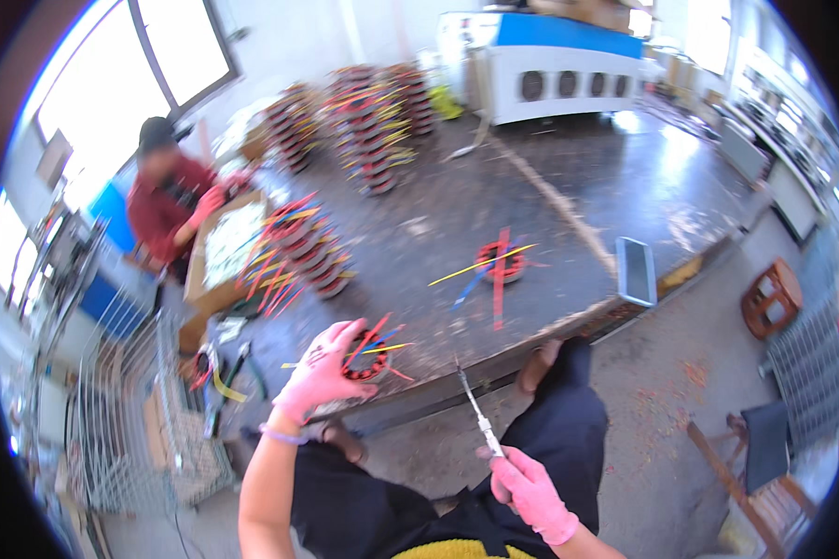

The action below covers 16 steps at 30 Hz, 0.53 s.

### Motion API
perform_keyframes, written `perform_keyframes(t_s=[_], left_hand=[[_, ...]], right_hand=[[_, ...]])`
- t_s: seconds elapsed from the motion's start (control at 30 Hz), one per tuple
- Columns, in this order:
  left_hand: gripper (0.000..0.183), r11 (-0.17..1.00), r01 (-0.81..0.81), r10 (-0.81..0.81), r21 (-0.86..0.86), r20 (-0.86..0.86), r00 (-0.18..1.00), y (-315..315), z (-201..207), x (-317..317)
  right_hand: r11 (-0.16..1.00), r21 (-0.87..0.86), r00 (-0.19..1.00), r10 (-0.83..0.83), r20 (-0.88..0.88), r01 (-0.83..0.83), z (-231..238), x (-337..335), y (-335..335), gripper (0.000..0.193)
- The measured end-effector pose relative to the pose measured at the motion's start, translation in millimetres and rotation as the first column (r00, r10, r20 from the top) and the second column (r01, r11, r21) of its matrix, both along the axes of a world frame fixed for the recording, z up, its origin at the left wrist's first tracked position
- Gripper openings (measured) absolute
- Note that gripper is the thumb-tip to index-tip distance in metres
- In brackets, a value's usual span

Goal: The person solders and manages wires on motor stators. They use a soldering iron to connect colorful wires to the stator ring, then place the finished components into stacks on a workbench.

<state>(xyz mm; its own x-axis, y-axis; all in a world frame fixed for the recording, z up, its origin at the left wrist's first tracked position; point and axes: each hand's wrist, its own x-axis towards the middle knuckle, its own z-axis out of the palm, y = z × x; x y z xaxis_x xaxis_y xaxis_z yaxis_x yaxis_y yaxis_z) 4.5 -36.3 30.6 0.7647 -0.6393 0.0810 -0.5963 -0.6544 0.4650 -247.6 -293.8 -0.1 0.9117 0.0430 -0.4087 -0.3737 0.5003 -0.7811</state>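
Note:
My left hand, in a pink glove, has thumb and fingers curved round the side of a small ring-shaped motor stator. This stator lies near the table's front edge, with red, blue and yellow wires sticking out. My right hand, also gloved in pink, is closed on a long thin tool with a whitish shaft and a dark narrow tip. The tool points up and to the left, its tip apart from the held stator. A second stator with red, yellow and blue leads lies farther off to the right.
Stacked stators stand to the left, with taller stacks behind. A person sits beside a cardboard box. Pliers lie at the left corner. A blue-rimmed tray-like object rests at the right edge.

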Motion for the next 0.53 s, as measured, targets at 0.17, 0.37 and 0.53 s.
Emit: perform_keyframes(t_s=[0.17,0.37,0.53], left_hand=[[0.098,0.999,0.015,-0.017,0.045,0.040,0.999,45.6,-22.4,-11.8],[0.097,1.000,-0.001,0.003,-0.016,0.087,0.996,49.3,-41.0,-12.4],[0.096,0.997,-0.060,0.058,0.053,0.041,0.997,47.1,-34.3,-10.5]], right_hand=[[0.984,-0.069,0.984,0.155,-0.092,-0.162,0.3,13.2,32.3,0.038],[0.973,-0.115,0.968,0.179,-0.175,-0.201,-11.6,20.1,44.3,0.036],[0.970,-0.098,0.960,0.200,-0.197,-0.222,-23.9,21.8,52.3,0.036]])
